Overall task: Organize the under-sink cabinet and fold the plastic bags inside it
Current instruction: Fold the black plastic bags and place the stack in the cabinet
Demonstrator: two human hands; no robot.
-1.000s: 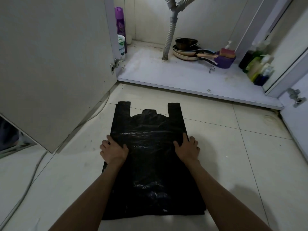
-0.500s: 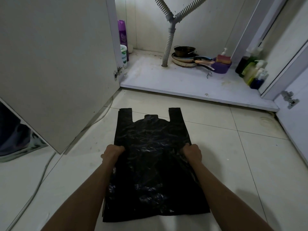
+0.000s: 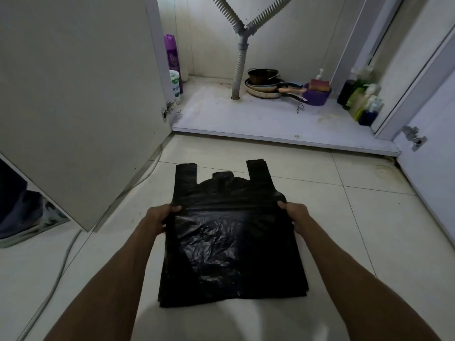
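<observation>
The black plastic bag [image 3: 234,242] lies on the tiled floor [image 3: 369,242] in front of the open cabinet [image 3: 270,119] (handles pointing toward it); the left hand [image 3: 160,217] pinches its left edge. The right hand [image 3: 295,214] grips the right edge, fingers curled around the plastic.

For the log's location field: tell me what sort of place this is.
Most likely a home kitchen, at the open under-sink cabinet: corrugated drain hoses drop to its floor, stacked pans sit beside them, cleaning bottles stand at right.

On tiled floor [image 3: 369,230]: black bag [image 3: 229,254], white cable [image 3: 61,257].
</observation>
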